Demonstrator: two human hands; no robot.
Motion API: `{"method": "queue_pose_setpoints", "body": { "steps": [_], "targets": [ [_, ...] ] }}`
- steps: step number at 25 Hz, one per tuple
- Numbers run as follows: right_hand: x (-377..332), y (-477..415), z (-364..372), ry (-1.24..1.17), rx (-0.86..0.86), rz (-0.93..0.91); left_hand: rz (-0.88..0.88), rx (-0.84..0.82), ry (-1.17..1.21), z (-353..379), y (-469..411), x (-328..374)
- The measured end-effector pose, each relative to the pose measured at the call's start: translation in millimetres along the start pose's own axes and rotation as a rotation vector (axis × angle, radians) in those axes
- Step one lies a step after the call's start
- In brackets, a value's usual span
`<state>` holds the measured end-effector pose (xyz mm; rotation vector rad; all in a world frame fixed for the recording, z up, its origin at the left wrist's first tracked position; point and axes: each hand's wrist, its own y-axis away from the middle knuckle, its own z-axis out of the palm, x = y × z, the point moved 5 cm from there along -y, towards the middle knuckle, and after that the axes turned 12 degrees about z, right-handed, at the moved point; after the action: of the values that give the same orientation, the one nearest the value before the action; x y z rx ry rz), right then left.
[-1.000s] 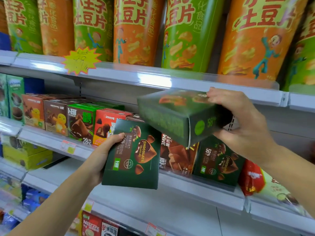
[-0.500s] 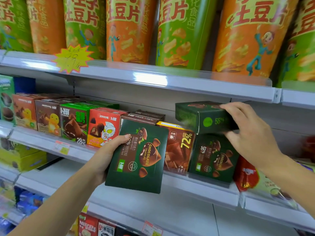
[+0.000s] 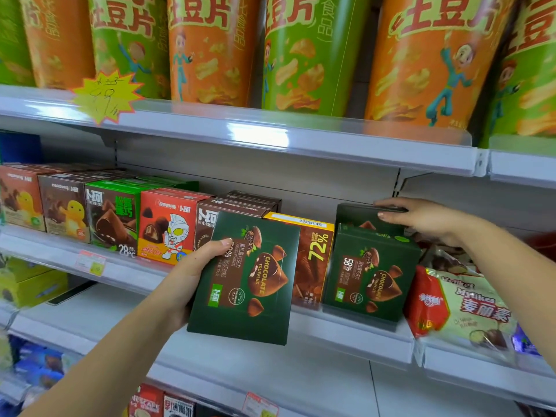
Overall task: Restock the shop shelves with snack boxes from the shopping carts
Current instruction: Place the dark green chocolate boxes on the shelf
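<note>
Truffle box (image 3: pixel 247 284) in left hand (image 3: pixel 185 282), 72% box (image 3: pixel 316 255) partly behind.

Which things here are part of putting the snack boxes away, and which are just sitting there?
Part of the job: left hand, gripping the held truffle box; right hand, touching the back truffle box; middle shelf.
Just sitting there: chip tubs; 72% box; red cartoon box; snack bag.
</note>
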<state>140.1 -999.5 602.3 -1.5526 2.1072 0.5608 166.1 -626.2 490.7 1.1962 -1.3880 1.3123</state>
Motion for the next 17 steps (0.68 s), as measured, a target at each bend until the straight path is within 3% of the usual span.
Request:
{"method": "queue_pose_setpoints", "body": {
  "steps": [7,10,13,15,17],
  "targets": [
    [14.1,5.4,13.4,-0.049,-0.164,0.047,0.067,-0.046,0.120,11.2,14.9,8.1],
    [8.4,13.8,13.8,0.065,-0.110,0.019,0.126,-0.132,0.249,19.3,36.5,19.5],
    [-1.5,24.1,13.5,0.243,-0.003,-0.010,0.045,-0.183,0.328,31.5,57.1,29.1],
    [-18.9,43.0,9.2,0.305,0.161,-0.129,0.009,-0.197,0.354,39.0,67.9,36.8],
    [-47.8,74.6,14.2,0.207,0.185,-0.313,0.075,-0.213,0.343,41.0,72.0,43.2]
  ]
}}
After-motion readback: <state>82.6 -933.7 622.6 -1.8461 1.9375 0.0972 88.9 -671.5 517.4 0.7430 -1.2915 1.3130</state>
